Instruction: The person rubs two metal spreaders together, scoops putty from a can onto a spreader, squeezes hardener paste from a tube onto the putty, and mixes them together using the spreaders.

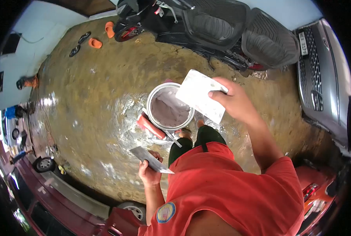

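My right hand (232, 98) grips a white flat rectangular plate (201, 94) by its edge, thumb on top. The plate overlaps the right rim of an open can (150, 92). Inside the can is greyish-pink paste (169, 108) with a scooped, uneven surface. Lower down, on the left, my left hand (151, 170) is closed around a metal putty blade (152, 160), held in front of my red shirt. A red object (150, 126), its kind unclear, lies beside the can. A flat strip (172, 138) sticks out below the can.
The can stands at my feet on a stained, wet-looking floor (104, 86). A black motorcycle (163, 23) with two dark ribbed trays (269, 39) is ahead. A grey car (326, 78) stands right, a maroon vehicle (53, 200) lower left. Orange clogs (95, 43) lie far left.
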`<action>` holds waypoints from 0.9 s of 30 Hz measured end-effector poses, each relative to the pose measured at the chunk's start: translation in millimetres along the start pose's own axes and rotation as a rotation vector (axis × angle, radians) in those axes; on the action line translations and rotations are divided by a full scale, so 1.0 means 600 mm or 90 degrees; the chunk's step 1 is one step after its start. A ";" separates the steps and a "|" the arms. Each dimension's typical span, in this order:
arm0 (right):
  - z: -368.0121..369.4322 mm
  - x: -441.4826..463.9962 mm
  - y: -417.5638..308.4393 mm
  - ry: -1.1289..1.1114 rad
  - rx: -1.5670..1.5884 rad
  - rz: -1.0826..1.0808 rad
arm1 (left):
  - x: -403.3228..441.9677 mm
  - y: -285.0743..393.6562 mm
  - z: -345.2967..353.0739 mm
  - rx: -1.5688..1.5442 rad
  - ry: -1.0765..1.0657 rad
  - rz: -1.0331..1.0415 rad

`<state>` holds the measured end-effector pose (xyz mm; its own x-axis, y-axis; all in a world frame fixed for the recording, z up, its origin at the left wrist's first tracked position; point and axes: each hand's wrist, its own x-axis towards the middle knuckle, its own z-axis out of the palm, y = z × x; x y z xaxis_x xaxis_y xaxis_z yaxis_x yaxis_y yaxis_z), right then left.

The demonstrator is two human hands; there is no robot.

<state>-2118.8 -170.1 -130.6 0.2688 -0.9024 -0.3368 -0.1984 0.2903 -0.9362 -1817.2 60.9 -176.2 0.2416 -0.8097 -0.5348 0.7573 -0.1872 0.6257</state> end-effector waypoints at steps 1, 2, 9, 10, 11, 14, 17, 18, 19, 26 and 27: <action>0.009 0.004 -0.023 -0.028 -0.076 -0.012 | 0.001 -0.005 -0.002 -0.012 0.016 0.008; 0.020 0.007 -0.050 -0.055 -0.154 -0.026 | 0.003 -0.009 -0.006 -0.027 0.004 0.005; 0.147 0.050 -0.127 -0.181 -0.617 -0.102 | 0.026 -0.025 -0.038 -0.130 -0.108 -0.062; 0.167 0.055 -0.123 -0.186 -0.670 -0.099 | 0.032 -0.024 -0.031 -0.122 -0.123 -0.074; 0.184 0.066 -0.116 -0.205 -0.702 -0.076 | 0.042 -0.024 -0.023 -0.124 -0.160 -0.083; 0.227 0.092 -0.095 -0.242 -0.773 -0.006 | 0.067 -0.039 -0.038 -0.164 -0.222 -0.116; 0.260 0.106 -0.077 -0.235 -0.817 0.028 | 0.082 -0.032 -0.028 -0.200 -0.309 -0.152; 0.266 0.114 -0.058 -0.227 -0.838 0.021 | 0.086 -0.033 -0.030 -0.200 -0.315 -0.157; 0.270 0.120 -0.041 -0.221 -0.859 0.013 | 0.089 -0.035 -0.031 -0.200 -0.319 -0.161; 0.294 0.118 -0.004 -0.161 -0.881 0.055 | 0.105 -0.027 -0.035 -0.194 -0.340 -0.161; 0.296 0.115 -0.004 -0.164 -0.886 0.059 | 0.108 -0.027 -0.039 -0.190 -0.336 -0.163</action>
<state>-1932.6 -176.7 -169.3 0.3358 -0.7717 -0.5401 -0.9359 -0.3384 -0.0983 -1799.6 24.4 -234.7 -0.2407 -0.9384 -0.2481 0.9057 -0.3091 0.2902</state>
